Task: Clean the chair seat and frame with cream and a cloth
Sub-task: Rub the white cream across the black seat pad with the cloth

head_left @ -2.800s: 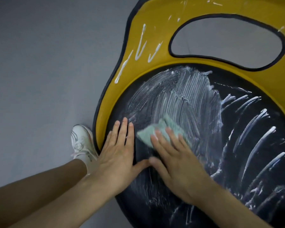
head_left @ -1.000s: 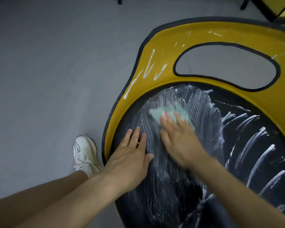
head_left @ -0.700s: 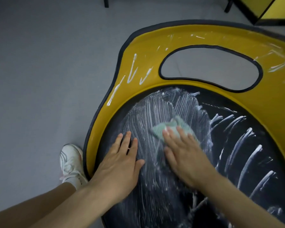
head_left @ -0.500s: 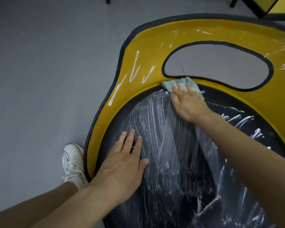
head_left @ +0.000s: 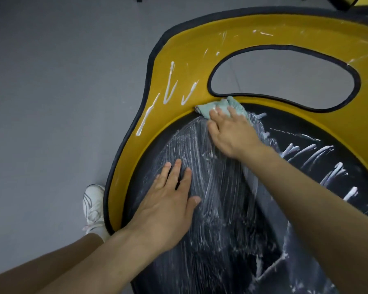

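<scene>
The green cloth (head_left: pixel 209 108) sits under the right hand (head_left: pixel 232 132), whose grip is flat-fingered (pressing, not pinching), at the upper edge of the black seat (head_left: pixel 227 225) where it meets the yellow frame (head_left: pixel 179 45). Unspread cream streaks (head_left: pixel 336 168) slant up-right on the seat to the cloth's right, nearer that hand, while the left hand (head_left: pixel 168 206) rests wide and flat on smeared seat. One cloth, two hands, one chair, several streaks.

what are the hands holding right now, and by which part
The right hand presses the near part of the green cloth with flat fingers, no grip. The left hand lies flat on the seat, holding nothing.
</scene>
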Motion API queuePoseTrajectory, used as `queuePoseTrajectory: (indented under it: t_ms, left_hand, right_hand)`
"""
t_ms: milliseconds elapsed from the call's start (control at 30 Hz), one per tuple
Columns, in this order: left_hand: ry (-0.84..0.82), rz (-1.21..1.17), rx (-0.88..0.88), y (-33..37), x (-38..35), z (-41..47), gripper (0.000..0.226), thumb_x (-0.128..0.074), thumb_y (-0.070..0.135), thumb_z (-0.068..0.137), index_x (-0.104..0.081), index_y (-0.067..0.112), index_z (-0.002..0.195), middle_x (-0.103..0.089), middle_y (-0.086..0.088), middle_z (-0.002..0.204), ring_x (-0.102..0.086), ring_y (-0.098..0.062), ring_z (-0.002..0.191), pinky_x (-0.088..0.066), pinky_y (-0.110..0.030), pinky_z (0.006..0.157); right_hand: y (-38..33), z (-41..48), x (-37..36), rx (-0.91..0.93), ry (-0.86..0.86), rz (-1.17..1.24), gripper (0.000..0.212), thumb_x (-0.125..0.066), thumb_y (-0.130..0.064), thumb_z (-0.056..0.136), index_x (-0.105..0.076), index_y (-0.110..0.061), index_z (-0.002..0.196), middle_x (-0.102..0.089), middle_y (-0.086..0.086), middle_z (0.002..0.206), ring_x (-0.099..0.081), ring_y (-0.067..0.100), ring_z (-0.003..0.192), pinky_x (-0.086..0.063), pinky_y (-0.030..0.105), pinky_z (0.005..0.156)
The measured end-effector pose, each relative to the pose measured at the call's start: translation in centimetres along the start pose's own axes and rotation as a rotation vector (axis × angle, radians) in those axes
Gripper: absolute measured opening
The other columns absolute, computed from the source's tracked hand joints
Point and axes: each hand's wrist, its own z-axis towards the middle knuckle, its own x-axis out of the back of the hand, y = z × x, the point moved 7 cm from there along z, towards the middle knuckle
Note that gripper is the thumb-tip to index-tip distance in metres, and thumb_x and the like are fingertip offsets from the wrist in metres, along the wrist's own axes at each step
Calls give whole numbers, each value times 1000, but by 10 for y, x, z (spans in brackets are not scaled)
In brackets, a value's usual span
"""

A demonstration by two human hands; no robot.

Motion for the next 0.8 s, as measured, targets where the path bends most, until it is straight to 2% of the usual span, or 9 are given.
queuePoseTrajectory:
  t_ms: [100,200,333,400,533,633,800]
  left_hand:
    - [-13,-28,-2,-1,1,0,67,-19,52,106,10,24,159,30,4,162,30,-13,148,14,-28,120]
    - [-14,-18,-5,0,4,3,67,-19,52,106,10,23,160,30,2,162,30,-14,148,13,-30,122]
    - [9,-11,-37,-3,4,-1,68,-20,51,106,11,24,159,30,3,162,30,-12,148,15,-26,119]
    - [17,0,-41,-6,4,-6,68,-19,52,106,12,25,159,31,4,161,31,-11,147,17,-24,117]
    - [4,-13,-48,-10,3,-10,67,-20,51,106,12,25,159,31,6,161,31,-9,147,16,-23,118]
    - [4,-56,-37,-13,5,-12,67,-20,51,107,11,24,159,29,6,162,29,-6,147,15,-21,118]
    - [47,-40,-43,-15,7,-14,68,-23,50,106,7,21,161,21,3,166,21,-9,150,11,-23,121]
  right_hand:
    - [-7,14,-1,-53,-1,-41,60,-16,-44,102,-30,-12,152,-28,10,160,-17,35,148,-20,52,118]
    - [-37,-41,-5,90,-4,48,63,-12,-44,100,-30,-15,152,-29,7,160,-16,32,149,-16,49,120]
    - [-57,-94,-9,263,-105,145,66,-6,-49,98,-30,-22,154,-28,-2,161,-11,21,151,-11,42,123]
    - [-48,-77,-5,250,-74,124,59,-12,-47,103,-29,-24,154,-26,-3,161,-11,20,151,-7,39,121]
    - [-30,0,0,108,-4,30,59,-15,-42,103,-32,-15,152,-31,8,159,-19,32,148,-18,50,120]
    - [-43,9,-2,67,-17,-7,58,-16,-40,103,-33,-13,151,-32,9,158,-17,36,148,-17,53,119]
    - [-78,-72,-15,310,-80,162,56,-16,-37,103,-34,-18,152,-32,1,159,-12,24,150,-10,43,122]
